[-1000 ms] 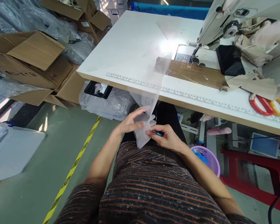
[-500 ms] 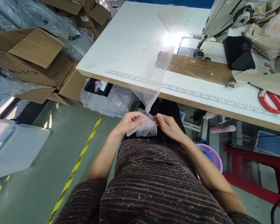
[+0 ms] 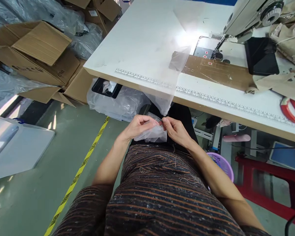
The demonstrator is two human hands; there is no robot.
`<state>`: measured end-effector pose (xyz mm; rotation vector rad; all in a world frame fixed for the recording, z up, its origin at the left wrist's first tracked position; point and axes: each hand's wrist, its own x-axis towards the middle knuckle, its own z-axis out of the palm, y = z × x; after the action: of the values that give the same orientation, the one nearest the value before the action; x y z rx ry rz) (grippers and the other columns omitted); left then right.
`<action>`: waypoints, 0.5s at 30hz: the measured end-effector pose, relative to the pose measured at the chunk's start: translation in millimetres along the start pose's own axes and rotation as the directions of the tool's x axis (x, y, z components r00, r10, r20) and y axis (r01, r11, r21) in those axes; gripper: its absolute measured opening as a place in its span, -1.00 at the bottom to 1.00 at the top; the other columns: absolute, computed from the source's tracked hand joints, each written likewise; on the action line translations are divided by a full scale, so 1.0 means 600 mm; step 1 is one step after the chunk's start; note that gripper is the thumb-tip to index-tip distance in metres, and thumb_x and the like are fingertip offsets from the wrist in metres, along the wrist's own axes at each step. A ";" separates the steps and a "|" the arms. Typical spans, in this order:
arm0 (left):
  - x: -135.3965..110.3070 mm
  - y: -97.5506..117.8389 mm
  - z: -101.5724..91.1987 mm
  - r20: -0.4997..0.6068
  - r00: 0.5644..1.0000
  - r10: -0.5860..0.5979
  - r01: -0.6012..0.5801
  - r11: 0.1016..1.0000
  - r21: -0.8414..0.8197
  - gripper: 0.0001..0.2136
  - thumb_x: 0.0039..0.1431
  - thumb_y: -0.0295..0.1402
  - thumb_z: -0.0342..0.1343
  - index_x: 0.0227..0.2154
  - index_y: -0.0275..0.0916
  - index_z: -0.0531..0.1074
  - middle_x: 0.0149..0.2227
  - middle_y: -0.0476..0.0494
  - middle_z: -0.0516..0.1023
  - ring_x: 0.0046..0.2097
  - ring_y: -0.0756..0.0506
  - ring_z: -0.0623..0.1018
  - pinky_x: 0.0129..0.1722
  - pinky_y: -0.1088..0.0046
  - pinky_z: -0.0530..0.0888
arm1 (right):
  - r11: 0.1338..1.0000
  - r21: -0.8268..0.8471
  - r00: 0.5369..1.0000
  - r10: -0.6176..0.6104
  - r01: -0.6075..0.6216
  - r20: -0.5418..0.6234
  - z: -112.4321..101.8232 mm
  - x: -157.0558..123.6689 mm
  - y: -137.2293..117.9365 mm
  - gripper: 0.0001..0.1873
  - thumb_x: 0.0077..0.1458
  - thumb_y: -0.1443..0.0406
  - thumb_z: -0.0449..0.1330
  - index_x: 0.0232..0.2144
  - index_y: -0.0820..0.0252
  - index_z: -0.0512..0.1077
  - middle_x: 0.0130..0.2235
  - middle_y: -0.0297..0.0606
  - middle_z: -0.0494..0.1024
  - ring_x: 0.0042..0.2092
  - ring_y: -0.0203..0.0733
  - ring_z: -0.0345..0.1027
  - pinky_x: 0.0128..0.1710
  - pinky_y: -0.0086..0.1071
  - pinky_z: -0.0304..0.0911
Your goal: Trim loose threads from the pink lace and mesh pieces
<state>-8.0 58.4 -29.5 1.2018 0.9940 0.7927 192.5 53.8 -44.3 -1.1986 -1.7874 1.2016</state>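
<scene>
My left hand and my right hand meet over my lap, below the front edge of the sewing table. Both pinch the lower end of a sheer white fabric piece. The fabric runs up over the table edge and lies flat on the tabletop toward the sewing machine. Fingers of both hands are closed on the fabric's edge. Whether the right hand also holds a small tool is hidden.
Red-handled scissors and a black device lie on the table's right. A brown board sits under the needle. Cardboard boxes and plastic bags crowd the left floor. A purple basket and red stool stand right.
The left hand went from spread fingers to a pinch on the fabric. Both hands rose and came together, and the hanging fabric end got gathered into a bunch between them.
</scene>
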 end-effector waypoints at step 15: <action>0.001 -0.006 -0.003 0.045 0.999 -0.006 0.004 0.999 0.046 -0.75 0.13 -0.19 0.31 -0.37 -0.32 0.63 -0.40 -0.12 0.63 -0.38 -0.02 0.54 -0.35 0.51 0.44 | 0.988 0.154 1.000 0.012 -0.016 0.025 0.020 -0.019 0.013 -0.57 0.22 -0.11 0.14 -0.31 0.13 0.32 -0.47 -0.43 0.32 -0.44 -0.31 0.13 -0.44 -0.42 0.08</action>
<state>-9.7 59.0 -33.3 1.2504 0.9827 0.7391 188.4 40.4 -56.2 -1.1131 -1.6723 1.3420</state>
